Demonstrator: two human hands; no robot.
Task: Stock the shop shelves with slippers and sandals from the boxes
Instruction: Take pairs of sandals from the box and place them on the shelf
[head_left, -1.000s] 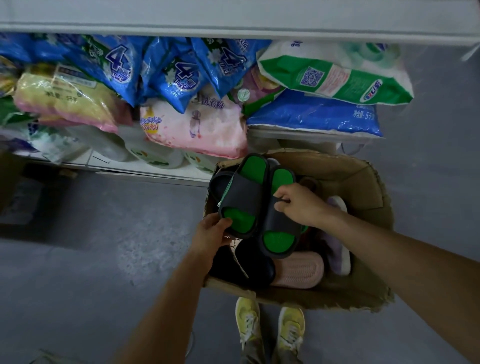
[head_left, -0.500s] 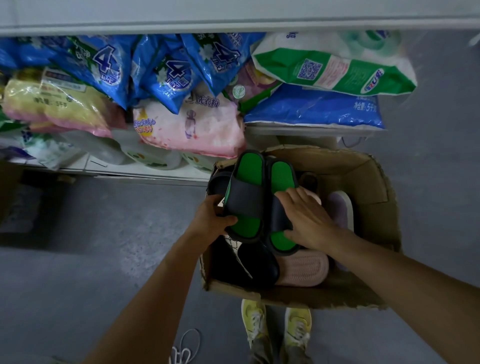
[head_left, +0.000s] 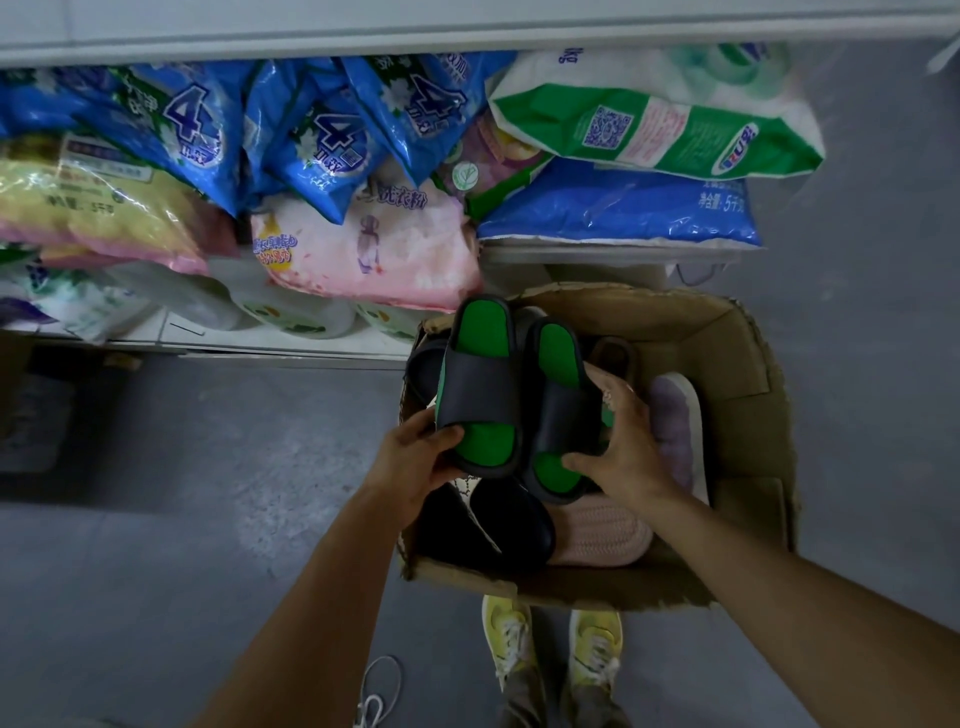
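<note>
The pair of green-soled slippers (head_left: 511, 395) is held at frame centre, above the open cardboard box (head_left: 737, 364). The left hand (head_left: 415, 457) grips the heel of the left slipper; the right hand (head_left: 623, 441) grips the right slipper's side. Both grips are clamped on the pair, probably to keep the two slippers pressed together for one lift. More slippers remain in the box below. Detergent bags (head_left: 363, 244) fill the lower shelf (head_left: 260, 343) across the upper frame.

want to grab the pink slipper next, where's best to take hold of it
Take the pink slipper by its rounded near end, coming from above at the box's near wall. It lies flat, and the green pair held by both hands covers its far end.
</note>
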